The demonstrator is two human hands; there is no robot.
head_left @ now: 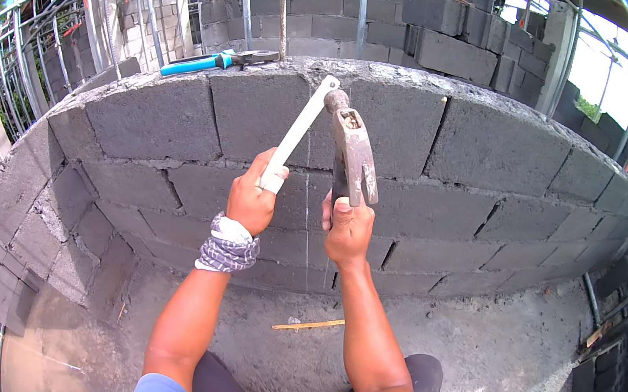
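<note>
Holding up a narrow, flat white strip (301, 132) beside a worn grey-steel claw hammer (354, 146)

Gripping the strip's lower end in the closed fingers of the left hand (251, 200), with a grey-and-white patterned cloth (230, 248) around the wrist. Slants up and to the right from that grip along its long axis, ending at 1 small round rivet (331, 83). Clasping the hammer's dark handle (339, 182) in the right hand (349, 232), just below the down-turned claws. Close beside the rivet with the hammer's striking end; touching or just apart there, cannot tell. Slightly nearer to the rivet with the left hand than with the right.

Both tools in front of a grey concrete-block wall (156, 118), above a thin white vertical line (308, 199). On the wall's top, to the left, a blue-and-black hand tool (205, 61). No brand, label or lettering legible on strip or hammer
</note>
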